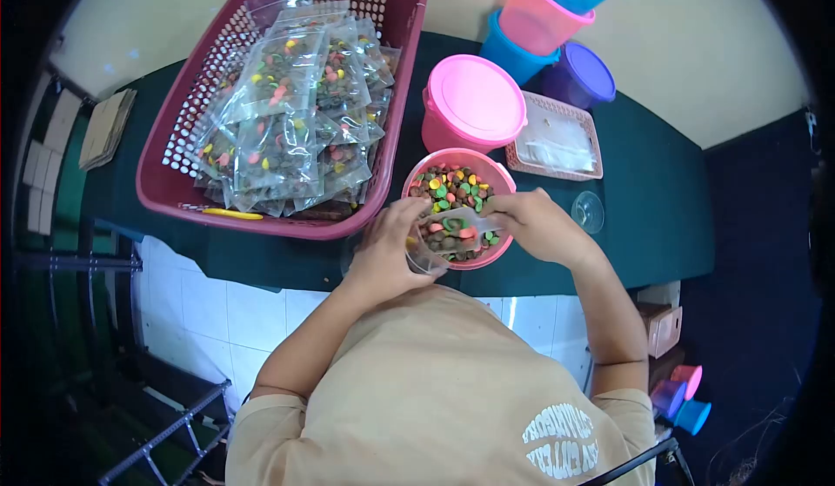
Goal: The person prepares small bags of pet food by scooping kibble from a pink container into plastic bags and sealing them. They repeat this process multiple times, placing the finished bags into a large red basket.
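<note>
My left hand (384,247) is wrapped round a clear plastic cup (424,258), tilted over the near left rim of a pink tub (499,173). The tub holds brown, green, yellow and pink candy-like pieces (448,188). In my right hand (541,223), fingers closed on its handle, is a clear scoop (470,218). The scoop carries several of these pieces, and its front end is at the cup's mouth. Whether any pieces lie inside the cup is hard to make out.
A maroon basket (150,177) full of filled clear bags (278,151) stands left. Behind the tub are a lidded pink tub (477,103), stacked tubs (544,20) and a purple tub (581,75). At right sit a pink tray (565,173) of clear bags and a small clear cup (588,212).
</note>
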{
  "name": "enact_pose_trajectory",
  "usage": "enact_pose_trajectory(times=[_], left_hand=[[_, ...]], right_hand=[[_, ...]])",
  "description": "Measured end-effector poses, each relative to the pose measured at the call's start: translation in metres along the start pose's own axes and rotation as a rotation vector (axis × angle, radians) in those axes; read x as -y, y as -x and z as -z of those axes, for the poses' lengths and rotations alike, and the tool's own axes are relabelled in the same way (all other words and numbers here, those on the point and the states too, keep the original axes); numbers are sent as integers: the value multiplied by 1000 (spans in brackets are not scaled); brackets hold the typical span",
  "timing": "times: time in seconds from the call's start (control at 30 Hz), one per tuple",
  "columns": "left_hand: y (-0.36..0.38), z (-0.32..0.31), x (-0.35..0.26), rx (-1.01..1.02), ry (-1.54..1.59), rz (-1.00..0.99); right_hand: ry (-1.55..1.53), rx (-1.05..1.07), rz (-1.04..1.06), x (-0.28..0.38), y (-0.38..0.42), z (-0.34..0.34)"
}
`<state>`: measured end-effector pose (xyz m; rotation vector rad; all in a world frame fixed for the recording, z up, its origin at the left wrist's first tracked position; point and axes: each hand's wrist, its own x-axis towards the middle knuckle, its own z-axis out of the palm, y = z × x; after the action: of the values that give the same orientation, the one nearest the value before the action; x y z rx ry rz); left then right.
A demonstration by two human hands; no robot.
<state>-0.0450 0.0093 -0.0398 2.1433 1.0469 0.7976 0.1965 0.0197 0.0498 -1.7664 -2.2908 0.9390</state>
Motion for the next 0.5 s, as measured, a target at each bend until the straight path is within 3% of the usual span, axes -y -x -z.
enact_pose_trajectory(times=[0.03,0.1,0.17,0.23,0.3,0.4,0.43,0.5], left_hand=[[-4,1,-9,-19,-15,7],[-13,5,-28,67,219,36],[-21,10,-42,102,349,127],[-30,18,-54,-39,491,-88],[-38,25,-63,-31,551,-72],[-46,22,-58,67,1018,-133],[-47,18,-54,65,1008,-126],[-50,16,-55,370,1309,-2]], right_hand=[[5,2,24,13,-5,7],[337,-30,387,39,-9,24],[379,-65,467,65,-6,46],[418,-99,553,82,3,73],[-30,-237,481,87,11,100],[-405,-307,625,71,8,117],[-415,-306,632,66,10,118],[-546,-349,757,60,13,120]])
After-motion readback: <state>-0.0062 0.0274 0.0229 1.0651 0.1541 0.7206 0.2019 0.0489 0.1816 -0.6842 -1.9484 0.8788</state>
